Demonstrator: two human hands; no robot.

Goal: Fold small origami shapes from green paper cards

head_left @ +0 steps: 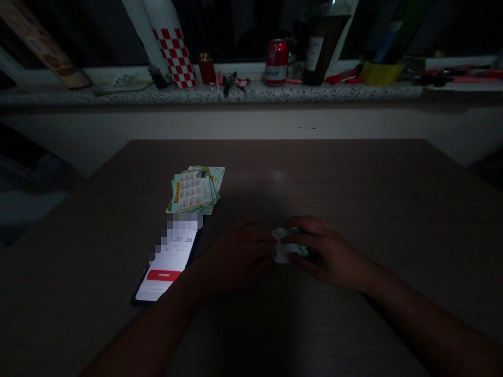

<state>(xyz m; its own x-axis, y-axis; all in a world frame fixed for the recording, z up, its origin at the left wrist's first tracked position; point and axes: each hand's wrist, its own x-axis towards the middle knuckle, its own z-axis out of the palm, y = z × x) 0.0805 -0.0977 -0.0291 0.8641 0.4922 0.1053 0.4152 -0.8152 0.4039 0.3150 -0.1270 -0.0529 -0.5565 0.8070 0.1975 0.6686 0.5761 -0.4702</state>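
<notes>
In the dim head view, a pale card with green print (281, 252) lies low over the table between my hands. My right hand (332, 251) curls round its right side, thumb near the front edge and fingers over the top. At its left edge are the bent fingertips of my left hand (245, 254), which close on it. Much of the card is hidden under the fingers. Further left is a loose, fanned pile of printed cards (192, 191), with rows of orange and white boxes on the top one.
A lit phone (167, 267) showing 00:36 lies beside my left forearm, on the brown wooden table (334, 178). Along the stone windowsill (243, 95) stand a red-and-white checked bottle (176, 57), a red can (276, 63), a dark bottle (320, 52) and a yellow container (381, 73).
</notes>
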